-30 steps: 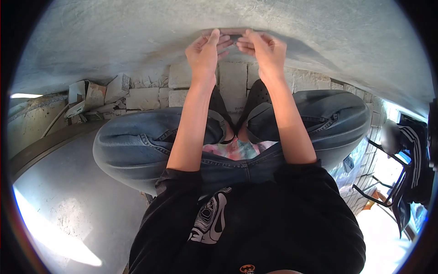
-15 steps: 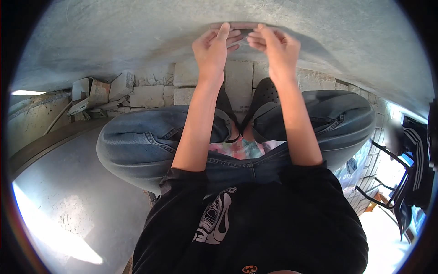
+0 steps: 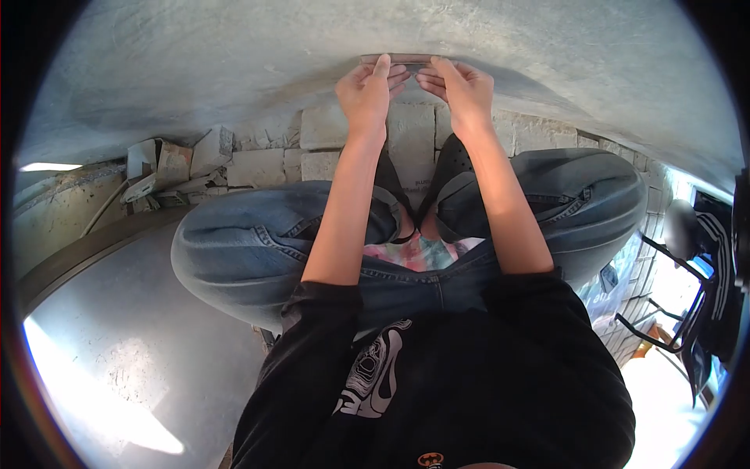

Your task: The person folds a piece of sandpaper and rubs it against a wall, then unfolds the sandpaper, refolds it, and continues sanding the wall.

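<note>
Left hand (image 3: 363, 94) grips the left part of a thin reddish-brown strip (image 3: 410, 59), its thumb laid over the strip and its other fingers curled beneath; the strip lies roughly level from left to right, close against a large grey surface (image 3: 234, 55), and its middle shows between the two thumbs; the right hand (image 3: 471, 95) grasps it near its right end in much the same way, thumb on top, fingertips turned inward and near those of the left hand, though apart from them.

Below the hands, from left to right: a smooth grey panel (image 3: 164, 297) with a bright patch of light; broken, box-like pieces (image 3: 173, 162) by the wall; pale blocks (image 3: 258, 168); the wearer's bent, jeans-clad knees (image 3: 234, 234) spread to either side; a multicoloured cloth (image 3: 422, 254) between the legs; black perforated shoes (image 3: 453, 168) on the pale blocks, beneath the forearms; at the far right, a black metal frame (image 3: 664, 342), and just beside it another person (image 3: 715, 273) in dark clothing with white stripes, partly cut off by the dark edge of the view.
</note>
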Tool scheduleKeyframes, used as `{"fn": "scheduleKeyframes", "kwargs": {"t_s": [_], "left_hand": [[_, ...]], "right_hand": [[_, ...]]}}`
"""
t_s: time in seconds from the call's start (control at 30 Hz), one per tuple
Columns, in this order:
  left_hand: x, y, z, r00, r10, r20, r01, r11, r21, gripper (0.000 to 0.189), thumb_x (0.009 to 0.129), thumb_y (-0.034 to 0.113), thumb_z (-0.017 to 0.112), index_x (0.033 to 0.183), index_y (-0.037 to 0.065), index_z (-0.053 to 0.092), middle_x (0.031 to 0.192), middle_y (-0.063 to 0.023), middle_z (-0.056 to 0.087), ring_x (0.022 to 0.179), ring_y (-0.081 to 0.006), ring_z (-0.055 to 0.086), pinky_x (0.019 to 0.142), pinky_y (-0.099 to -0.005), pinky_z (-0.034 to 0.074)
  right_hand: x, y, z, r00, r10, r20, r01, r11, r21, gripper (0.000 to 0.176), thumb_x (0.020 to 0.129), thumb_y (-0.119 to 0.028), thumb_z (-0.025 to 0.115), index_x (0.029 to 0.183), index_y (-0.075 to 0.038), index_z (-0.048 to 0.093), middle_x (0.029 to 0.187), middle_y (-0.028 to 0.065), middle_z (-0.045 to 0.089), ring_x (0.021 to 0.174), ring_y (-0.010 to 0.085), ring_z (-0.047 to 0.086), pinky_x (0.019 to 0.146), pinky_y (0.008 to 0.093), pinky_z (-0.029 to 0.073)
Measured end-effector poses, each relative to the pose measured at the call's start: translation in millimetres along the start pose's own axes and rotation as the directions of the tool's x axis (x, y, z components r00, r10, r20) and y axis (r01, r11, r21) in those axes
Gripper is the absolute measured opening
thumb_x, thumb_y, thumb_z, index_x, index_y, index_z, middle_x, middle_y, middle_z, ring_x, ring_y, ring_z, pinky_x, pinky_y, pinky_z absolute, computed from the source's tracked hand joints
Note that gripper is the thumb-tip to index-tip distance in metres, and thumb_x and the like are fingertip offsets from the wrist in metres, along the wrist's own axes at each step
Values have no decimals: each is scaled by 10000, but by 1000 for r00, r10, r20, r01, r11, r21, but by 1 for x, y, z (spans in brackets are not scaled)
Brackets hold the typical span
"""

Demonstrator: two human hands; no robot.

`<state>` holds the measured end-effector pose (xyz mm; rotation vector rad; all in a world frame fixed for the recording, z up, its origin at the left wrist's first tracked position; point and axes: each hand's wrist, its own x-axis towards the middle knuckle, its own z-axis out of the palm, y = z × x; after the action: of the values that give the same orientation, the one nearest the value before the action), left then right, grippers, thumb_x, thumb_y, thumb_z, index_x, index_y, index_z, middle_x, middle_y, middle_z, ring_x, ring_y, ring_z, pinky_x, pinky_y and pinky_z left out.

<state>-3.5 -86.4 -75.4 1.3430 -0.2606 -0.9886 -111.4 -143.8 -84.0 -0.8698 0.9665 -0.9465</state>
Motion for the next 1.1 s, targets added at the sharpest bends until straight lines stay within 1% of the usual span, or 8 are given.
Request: {"fn": "scheduleKeyframes", "kwargs": {"t_s": [0.17, 0.23, 0.47, 0.53, 0.67, 0.83, 0.93, 1.1], "left_hand": [[-3, 1, 0, 1000, 17, 13, -17, 1000, 2, 261, 850, 179, 566, 941, -66, 557, 938, -198, 609, 883, -272, 617, 781, -359, 514], [0, -6, 0, 1000, -9, -14, 9, 1000, -9, 262, 850, 177, 566, 941, -68, 555, 934, -199, 609, 883, -272, 617, 789, -360, 513], [-3, 2, 2, 1000, -17, 26, 17, 1000, -8, 271, 848, 179, 571, 944, -74, 551, 939, -193, 606, 880, -266, 616, 793, -362, 514], [-1, 0, 4, 999, -31, 12, 31, 999, -12, 275, 849, 181, 571, 946, -75, 550, 941, -195, 605, 881, -263, 616, 793, -363, 513], [-5, 16, 7, 999, 7, 37, -8, 1000, 11, 273, 852, 177, 565, 952, -76, 549, 938, -194, 605, 884, -262, 615, 792, -364, 513], [1, -8, 3, 1000, -15, -22, 15, 1000, 10, 231, 871, 136, 528, 911, -90, 552, 876, -190, 618, 805, -252, 633, 736, -356, 526], [0, -1, 6, 1000, -8, -17, 8, 1000, -2, 245, 871, 138, 530, 915, -102, 544, 879, -191, 617, 811, -263, 631, 750, -361, 523], [0, -3, 4, 999, -37, 3, 37, 999, 0, 258, 861, 152, 547, 973, -80, 533, 927, -194, 605, 875, -270, 617, 802, -361, 513]], "right_hand": [[-1, -3, -1, 997, -74, 34, 74, 997, 1, 223, 794, -103, 606, 843, 114, 584, 773, 176, 623, 660, 193, 628, 626, 266, 539], [3, 8, -1, 997, 80, -15, -81, 997, -3, 207, 795, -97, 603, 833, 105, 585, 769, 176, 622, 661, 198, 630, 621, 266, 540], [-2, -5, -1, 996, -89, 13, 89, 996, -7, 209, 794, -109, 607, 821, 97, 586, 753, 176, 623, 633, 194, 627, 619, 263, 539], [2, 0, -2, 998, 61, -11, -61, 998, 30, 208, 792, -112, 610, 814, 93, 585, 745, 178, 621, 624, 194, 625, 612, 261, 538], [0, -14, 3, 996, -93, 11, 93, 996, -8, 174, 803, -67, 579, 761, 101, 579, 706, 175, 620, 603, 193, 629, 568, 255, 537], [5, 16, -7, 993, 113, -31, -112, 993, 23, 211, 797, -103, 601, 826, 105, 586, 753, 174, 624, 646, 197, 631, 606, 260, 535], [0, 0, -2, 998, -58, -10, 58, 998, -9, 199, 799, -99, 599, 822, 98, 588, 752, 175, 625, 642, 202, 633, 605, 260, 536], [1, 2, -2, 1000, 4, -27, -3, 1000, 30, 179, 804, -85, 589, 773, 91, 582, 732, 176, 624, 619, 196, 633, 579, 259, 536]]}}
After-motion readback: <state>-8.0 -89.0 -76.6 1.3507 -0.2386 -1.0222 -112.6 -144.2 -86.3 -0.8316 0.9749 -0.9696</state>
